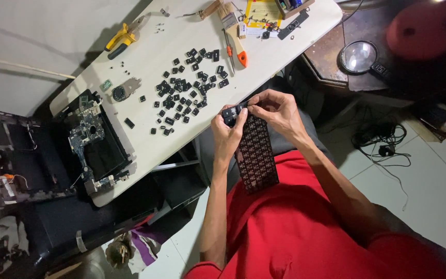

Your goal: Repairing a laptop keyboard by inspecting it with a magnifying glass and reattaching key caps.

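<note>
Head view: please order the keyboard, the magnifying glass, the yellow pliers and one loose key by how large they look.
Largest to smallest:
1. Keyboard, held by both hands; it is nearer the camera, which enlarges it.
2. Magnifying glass and yellow pliers look about alike, so I do not rank them.
3. Loose key, clearly smallest.

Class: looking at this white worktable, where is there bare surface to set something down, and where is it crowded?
Bare: the strip of white table between the scattered black keycaps and the opened laptop base, and the patch between the yellow pliers and the keycaps. Crowded: the far end around the brush and screwdriver.
</note>
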